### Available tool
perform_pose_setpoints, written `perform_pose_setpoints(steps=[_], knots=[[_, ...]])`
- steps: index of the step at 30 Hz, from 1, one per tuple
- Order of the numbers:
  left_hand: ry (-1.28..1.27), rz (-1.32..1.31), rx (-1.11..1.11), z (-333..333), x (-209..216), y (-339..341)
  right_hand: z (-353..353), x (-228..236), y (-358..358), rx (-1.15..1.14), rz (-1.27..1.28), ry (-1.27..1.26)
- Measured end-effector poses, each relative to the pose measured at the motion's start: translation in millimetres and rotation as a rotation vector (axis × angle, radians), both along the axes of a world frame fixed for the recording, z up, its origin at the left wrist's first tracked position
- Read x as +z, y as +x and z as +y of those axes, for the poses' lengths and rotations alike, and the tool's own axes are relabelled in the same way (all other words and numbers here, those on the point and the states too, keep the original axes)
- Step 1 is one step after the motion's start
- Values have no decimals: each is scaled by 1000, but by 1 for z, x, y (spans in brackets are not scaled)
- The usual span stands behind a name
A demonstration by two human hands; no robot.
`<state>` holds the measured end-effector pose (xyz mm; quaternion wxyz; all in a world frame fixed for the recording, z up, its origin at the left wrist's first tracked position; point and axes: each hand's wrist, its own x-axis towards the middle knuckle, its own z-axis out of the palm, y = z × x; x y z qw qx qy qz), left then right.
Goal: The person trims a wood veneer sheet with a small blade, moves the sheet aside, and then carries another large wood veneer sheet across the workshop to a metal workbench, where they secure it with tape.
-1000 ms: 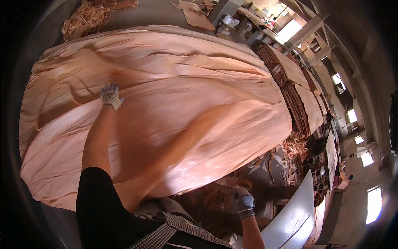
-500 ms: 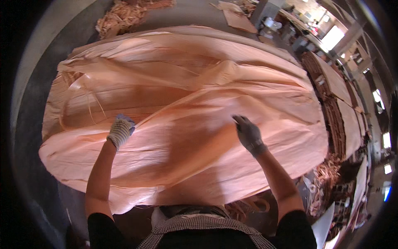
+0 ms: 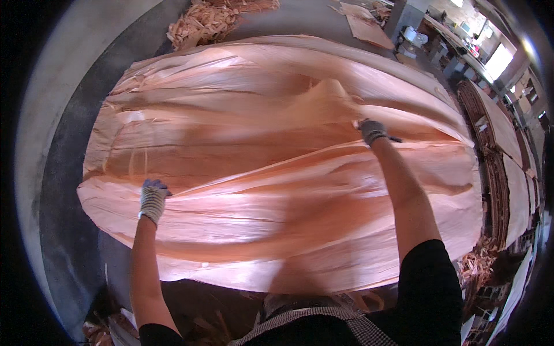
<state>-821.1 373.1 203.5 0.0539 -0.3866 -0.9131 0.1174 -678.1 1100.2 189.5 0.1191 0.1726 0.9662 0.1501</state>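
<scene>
Large, thin, orange-pink sheets of wood veneer lie rumpled and layered in front of me, with a long folded edge running from left to right across the middle. My left hand, in a striped knit glove, is closed on that edge at the left. Farther off and to the right, my right hand, in a grey glove, has its fingers curled on the raised veneer beside a tall bulge. Its fingertips are partly hidden. A narrow loose strip of veneer curves over the sheets beyond my left hand.
Veneer scraps are heaped on the floor at the far left. Stacked veneer sheets stand along the right side, with more shreds below them. A grey pillar and a long bench are at the far right.
My right hand has moved away from me and to the right, up to the folded edge. The near veneer lies flatter and the fold is straighter. My left hand stays on the edge.
</scene>
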Motion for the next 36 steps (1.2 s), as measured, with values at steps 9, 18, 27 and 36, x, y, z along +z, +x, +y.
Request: perform_pose_setpoints(steps=[9,18,27,36], knots=[[170,-538,66,207,21,67,-9,21,131,73,376,-141],[344,-215,-36,419,-6,158,-9,55,193,-89,328,-366],[228,-216,112,572,-9,198,172,-11,243,-178,337,-286],[182,-708,-19,625,-11,237,264,63,178,-55,393,-133]])
